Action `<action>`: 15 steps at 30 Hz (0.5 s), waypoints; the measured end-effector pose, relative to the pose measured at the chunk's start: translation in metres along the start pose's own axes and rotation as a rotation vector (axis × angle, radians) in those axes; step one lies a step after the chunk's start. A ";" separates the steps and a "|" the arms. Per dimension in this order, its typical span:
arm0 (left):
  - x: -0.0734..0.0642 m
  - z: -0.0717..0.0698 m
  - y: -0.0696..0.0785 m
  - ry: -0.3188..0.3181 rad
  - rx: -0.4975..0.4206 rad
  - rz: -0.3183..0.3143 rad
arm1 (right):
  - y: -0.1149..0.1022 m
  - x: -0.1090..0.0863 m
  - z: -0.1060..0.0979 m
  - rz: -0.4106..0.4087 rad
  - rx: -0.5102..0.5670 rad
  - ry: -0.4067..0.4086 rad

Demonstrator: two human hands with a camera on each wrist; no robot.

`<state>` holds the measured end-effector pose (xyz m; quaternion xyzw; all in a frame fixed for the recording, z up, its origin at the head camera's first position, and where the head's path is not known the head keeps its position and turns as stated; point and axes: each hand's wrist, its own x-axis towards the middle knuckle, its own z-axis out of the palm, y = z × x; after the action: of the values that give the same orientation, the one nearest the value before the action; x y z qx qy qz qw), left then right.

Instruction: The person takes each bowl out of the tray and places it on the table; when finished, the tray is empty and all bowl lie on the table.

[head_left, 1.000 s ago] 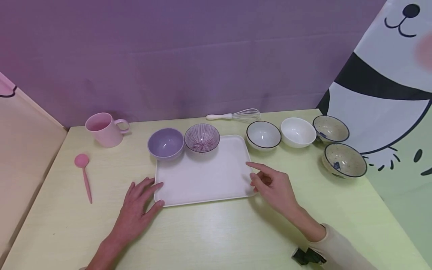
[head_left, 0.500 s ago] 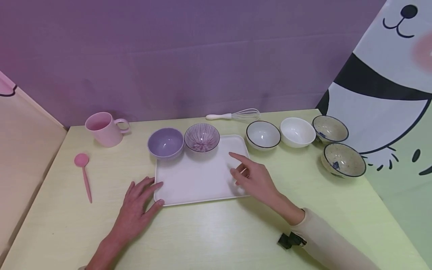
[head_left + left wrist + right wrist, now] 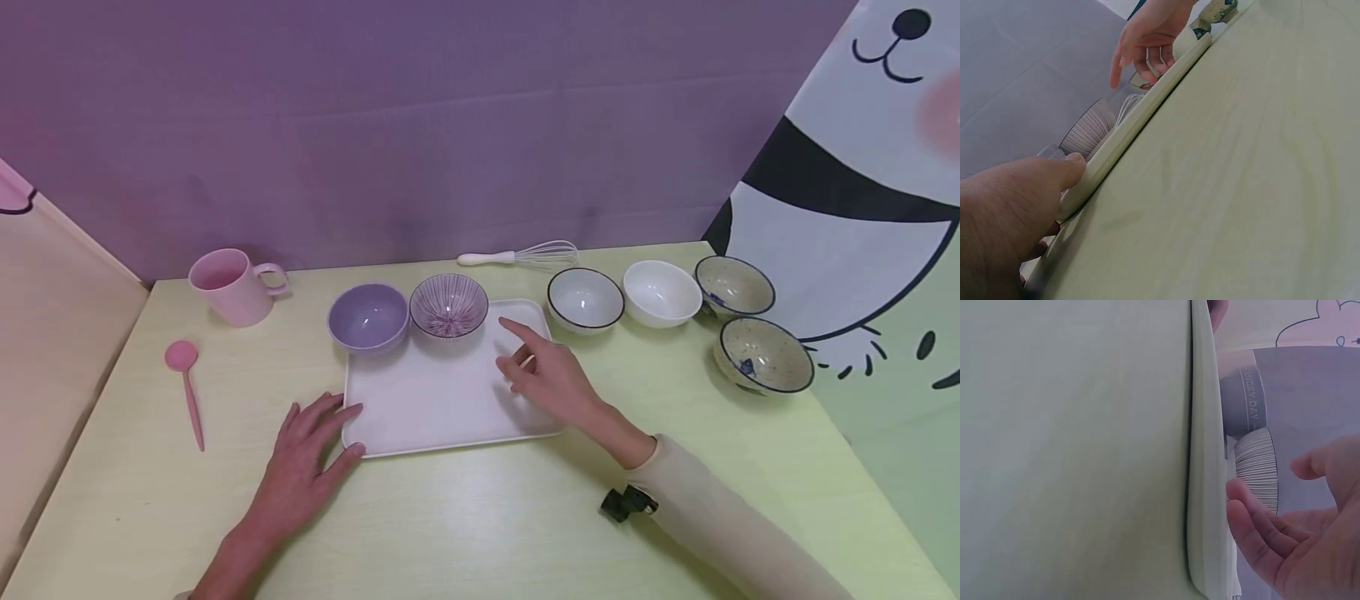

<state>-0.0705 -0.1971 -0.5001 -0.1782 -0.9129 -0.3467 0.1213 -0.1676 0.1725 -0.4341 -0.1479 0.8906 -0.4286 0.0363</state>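
Observation:
A white rectangular tray (image 3: 442, 408) lies on the table. At its back left stands a plain purple bowl (image 3: 368, 319) with lettering on its side, partly over the tray's edge; a purple-striped bowl (image 3: 449, 307) stands beside it. My left hand (image 3: 303, 462) rests at the tray's front left corner, fingers spread and relaxed, thumb touching the rim (image 3: 1110, 156). Over the tray's right part hovers my right hand (image 3: 551, 375), index finger stretched toward the striped bowl, apart from it, the other fingers loosely bent. Nothing is held in it in the right wrist view.
A white bowl with a dark rim (image 3: 586, 301), a plain white bowl (image 3: 662, 294) and two speckled bowls (image 3: 765, 356) stand on the right. Behind lies a whisk (image 3: 519, 255). On the left are a pink mug (image 3: 234, 287) and a pink spoon (image 3: 187, 387).
My right hand has moved left and away from me, from the tray's right edge to over the tray, nearer the striped bowl. The left hand, tray and bowls have stayed put.

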 end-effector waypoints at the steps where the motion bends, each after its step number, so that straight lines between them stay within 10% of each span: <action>1: 0.000 0.000 0.000 0.000 -0.001 0.000 | -0.001 0.003 0.000 0.006 0.001 -0.003; 15: 0.001 0.000 0.000 -0.001 -0.006 -0.003 | 0.003 0.042 0.015 0.068 0.163 -0.027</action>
<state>-0.0713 -0.1969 -0.5005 -0.1772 -0.9123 -0.3493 0.1197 -0.2058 0.1507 -0.4427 -0.1199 0.8566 -0.4962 0.0747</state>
